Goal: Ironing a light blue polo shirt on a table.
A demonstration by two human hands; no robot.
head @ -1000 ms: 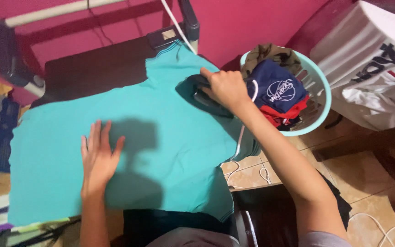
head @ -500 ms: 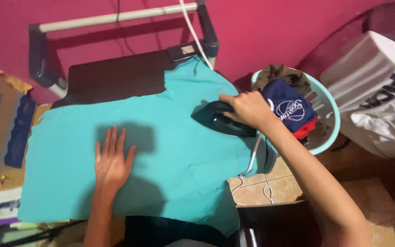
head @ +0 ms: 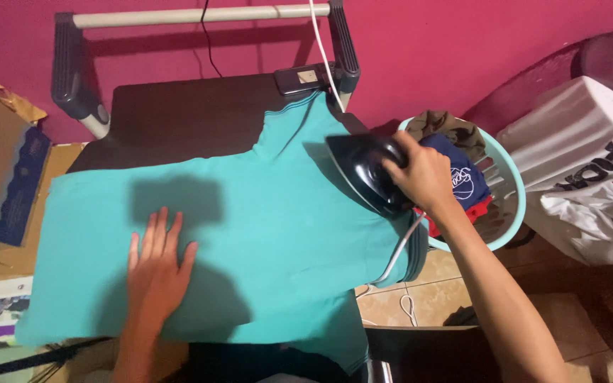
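Both forearms are showing bare, with no sleeve reaching the wrists. The left hand (head: 156, 266) and the right hand (head: 423, 177) are wearing no gloves, rings or watch (as far as is showing).

A teal cotton T-shirt (head: 264, 234) lies spread flat over a dark brown bench (head: 179, 117) set against a magenta wall. The left hand (head: 156, 266) presses flat, fingers apart, on the shirt's near part, while the right hand (head: 423, 177) grips the handle of a black electric iron (head: 363, 174) resting on the shirt's right edge. Just beside the iron stands a round pale-teal plastic laundry basket (head: 509, 177) of crumpled clothes.
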